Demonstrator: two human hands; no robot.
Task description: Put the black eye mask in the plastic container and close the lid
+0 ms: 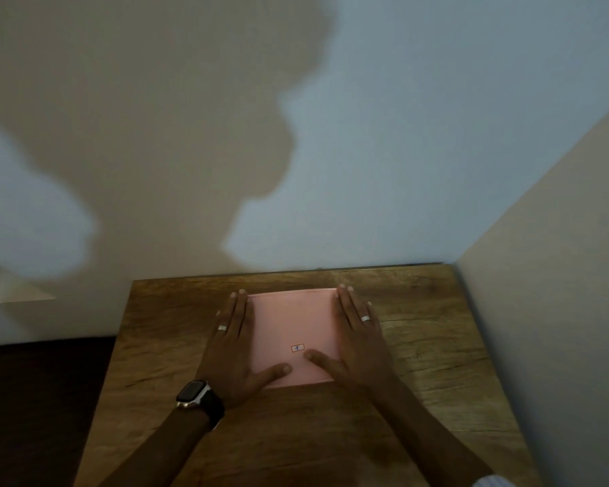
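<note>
Both flat, open palms, left hand (234,349) at 9 o'clock and right hand (357,340) at 3, press the pink lid (292,325) on the table (419,346). Mask unseen, likely inside. Lid looks light, stiff, smooth; press edges.

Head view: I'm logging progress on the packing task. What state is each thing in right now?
Pink lid: lying flat, covering whatever is beneath it.
Black eye mask: not visible.
Left hand: open, flat along the lid's left edge, thumb on top.
Right hand: open, flat along the lid's right edge, thumb on top.
Watch: worn on the left wrist, screen dark.
Wooden table: bears the lid.
</note>
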